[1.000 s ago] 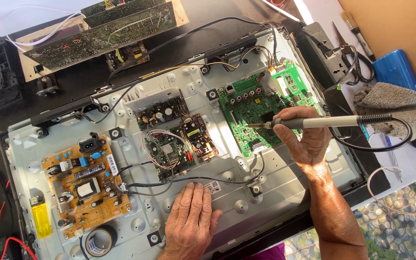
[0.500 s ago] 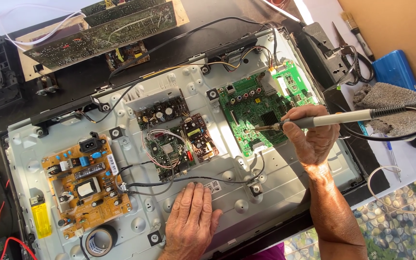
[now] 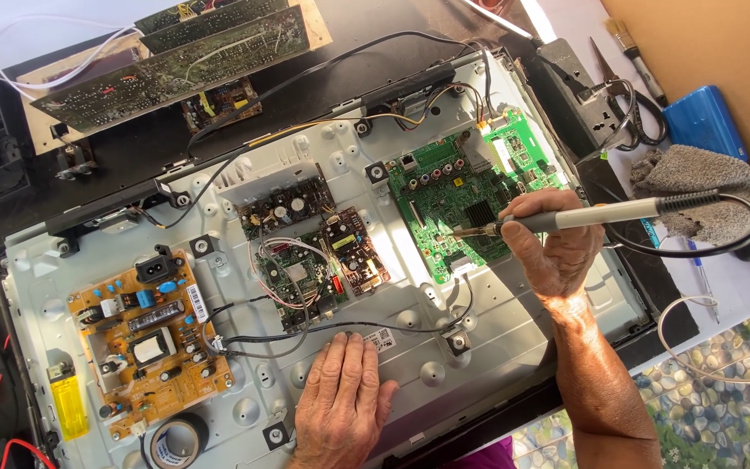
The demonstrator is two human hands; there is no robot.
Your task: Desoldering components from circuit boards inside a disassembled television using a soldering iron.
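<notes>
Right hand [image 3: 557, 252] clamping fingers around soldering iron [image 3: 583, 214], tip touching green board [image 3: 466, 204] near its lower middle. Left hand [image 3: 340, 399] lying flat, fingers together, holding nothing, pressing on metal panel [image 3: 514, 330] below small middle board [image 3: 314, 252]. Step judged: soldering joint on green board. Next move calling for steady tip, no sliding onto neighbouring parts. Iron's cord [image 3: 705, 247] looping right, past grey rag [image 3: 705, 191].

Matt grey sheet-metal chassis [image 3: 514, 339]; glossy green circuit board [image 3: 444, 204]; rough grey cloth [image 3: 696, 187]; shiny black tape roll [image 3: 175, 441].
</notes>
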